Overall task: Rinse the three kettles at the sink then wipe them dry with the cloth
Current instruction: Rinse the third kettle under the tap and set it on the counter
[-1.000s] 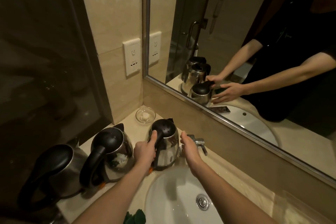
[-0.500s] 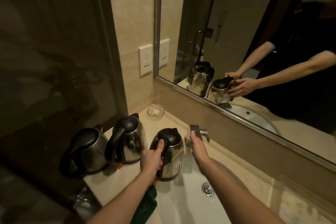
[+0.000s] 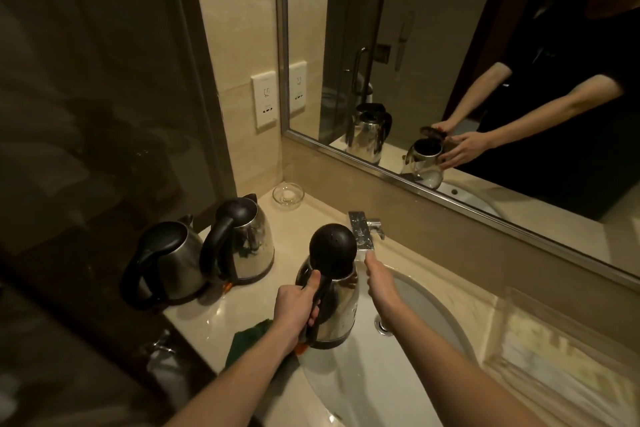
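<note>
kettle: the kettle hangs over the left rim of the sink, roughly upright, its mouth just beside the tap; a second ago it was further back, at the counter by the tap.
lid: the lid stands flipped up; half a second ago it was down, so the inside is now open to water.
left hand: the left hand is wrapped round the black handle, thumb on top, carrying the kettle.
right hand: the right hand reaches forward with fingers fairly straight, tips touching the near end of the tap; it holds nothing (the mirror shows its fingers loosely spread).
water: no stream that i can make out; i cannot tell whether the tap is on.
waiting: the middle kettle and left kettle stand close together on the counter, lids down, well left of the sink.
cloth: the green cloth lies at the counter's front edge, partly under the left forearm.
stage: judging by this, the first rinse is only about to start; no drying yet.
next: probably work the tap and bring the mouth under the spout.
risk: the raised lid is close to the tap and may knock it; a filling kettle gets heavy for one hand.
</note>
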`<state>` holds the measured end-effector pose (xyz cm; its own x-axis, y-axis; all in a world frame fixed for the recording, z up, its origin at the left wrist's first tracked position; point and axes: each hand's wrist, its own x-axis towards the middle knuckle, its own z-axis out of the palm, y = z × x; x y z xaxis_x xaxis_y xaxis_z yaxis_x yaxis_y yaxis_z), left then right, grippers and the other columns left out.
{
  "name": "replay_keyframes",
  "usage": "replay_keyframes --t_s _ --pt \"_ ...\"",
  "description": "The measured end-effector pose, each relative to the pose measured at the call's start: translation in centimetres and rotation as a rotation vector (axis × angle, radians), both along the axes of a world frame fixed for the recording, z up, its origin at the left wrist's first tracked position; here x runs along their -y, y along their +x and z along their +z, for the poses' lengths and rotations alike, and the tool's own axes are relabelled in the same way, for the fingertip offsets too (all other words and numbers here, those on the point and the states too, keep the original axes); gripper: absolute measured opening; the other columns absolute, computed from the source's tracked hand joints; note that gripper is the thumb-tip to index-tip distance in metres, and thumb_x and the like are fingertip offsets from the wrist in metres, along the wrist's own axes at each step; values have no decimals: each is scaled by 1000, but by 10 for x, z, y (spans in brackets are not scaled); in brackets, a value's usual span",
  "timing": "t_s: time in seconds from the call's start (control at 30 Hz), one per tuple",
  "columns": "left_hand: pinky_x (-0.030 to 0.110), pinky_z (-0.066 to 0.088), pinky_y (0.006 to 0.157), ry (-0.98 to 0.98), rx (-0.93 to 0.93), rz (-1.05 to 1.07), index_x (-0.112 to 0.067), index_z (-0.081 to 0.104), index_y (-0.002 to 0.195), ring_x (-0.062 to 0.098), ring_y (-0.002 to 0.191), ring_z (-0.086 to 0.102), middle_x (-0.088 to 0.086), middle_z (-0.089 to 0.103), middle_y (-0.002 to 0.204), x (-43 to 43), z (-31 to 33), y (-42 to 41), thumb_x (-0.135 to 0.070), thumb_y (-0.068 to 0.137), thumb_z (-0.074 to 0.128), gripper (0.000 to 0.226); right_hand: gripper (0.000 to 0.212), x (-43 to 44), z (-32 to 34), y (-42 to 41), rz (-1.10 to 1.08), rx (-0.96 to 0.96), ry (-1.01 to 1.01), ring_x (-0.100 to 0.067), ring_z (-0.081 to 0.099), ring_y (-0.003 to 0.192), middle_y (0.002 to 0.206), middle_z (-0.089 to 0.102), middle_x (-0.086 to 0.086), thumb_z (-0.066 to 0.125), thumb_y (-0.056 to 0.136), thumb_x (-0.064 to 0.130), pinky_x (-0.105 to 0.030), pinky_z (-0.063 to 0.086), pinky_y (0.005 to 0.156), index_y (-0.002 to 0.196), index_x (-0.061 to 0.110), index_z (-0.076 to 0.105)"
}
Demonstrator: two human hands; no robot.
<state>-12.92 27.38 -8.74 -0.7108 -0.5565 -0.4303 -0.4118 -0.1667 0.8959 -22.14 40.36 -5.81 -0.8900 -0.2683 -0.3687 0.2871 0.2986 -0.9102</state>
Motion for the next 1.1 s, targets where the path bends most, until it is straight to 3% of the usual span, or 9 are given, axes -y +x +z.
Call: replay_keyframes --t_s 0.13,0.37,0.6,1.1 --pt "24 40 45 -34 10 -7 -9 62 65 14 41 48 3 55 50 -11 -2 -1 -54 95 56 55 64 -13 -7 0 -40 23 38 -30 35 137 150 37 -10 24 98 57 -48 29 113 146 16 34" --pt "21 37 37 8 -19 38 -4 65 78 11 37 46 2 53 49 -24 -10 -11 -56 95 54 56 60 -35 -12 -4 -78 78 6 -30 35 137 151 34 -11 26 101 51 -45 29 113 148 14 29" --pt "24 37 40 90 13 55 -6 65 70 13 40 46 2 52 48 -30 -25 -23 -62 92 54 61 62 -45 -20 -21 -103 79 37 -28 32 139 153 33 -10 27 100 51 -44 25 115 149 13 28" --pt "24 35 39 150 87 60 -5 64 73 12 39 45 2 53 50 -13 -63 -73 -62 93 51 61 62 -23 -45 -103 -35 84 63 -27 31 140 152 36 -6 26 100 53 -44 24 116 145 14 40"
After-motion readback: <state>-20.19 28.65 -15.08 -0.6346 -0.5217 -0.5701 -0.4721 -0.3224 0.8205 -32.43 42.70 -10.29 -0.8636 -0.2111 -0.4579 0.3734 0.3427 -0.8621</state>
